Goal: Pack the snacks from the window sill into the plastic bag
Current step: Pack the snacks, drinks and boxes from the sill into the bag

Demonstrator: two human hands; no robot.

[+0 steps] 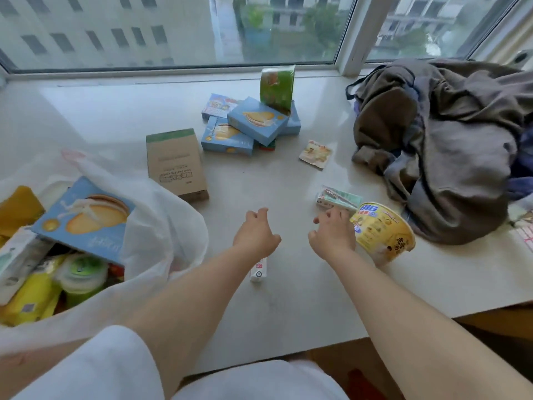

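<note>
1. Lying scattered on the pale window sill (pixel 86 116), the snacks wait: blue biscuit boxes (pixel 253 122) piled far centre, a brown box (pixel 176 163) to their left, a yellow noodle cup (pixel 383 229) on its side near right.
2. A white plastic bag (pixel 161 226) sits near left, open, already holding a blue box and other packets.
3. The left hand (pixel 255 235) hovers loosely curled, holding nothing.
4. The right hand (pixel 333 232) reaches beside the cup, fingers relaxed, gripping nothing.
5. Grey clothing (pixel 447 145) is heaped far right.

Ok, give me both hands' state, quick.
Left hand: open, fingers loosely curled, holding nothing.
Right hand: open, empty, beside the noodle bowl.
</note>
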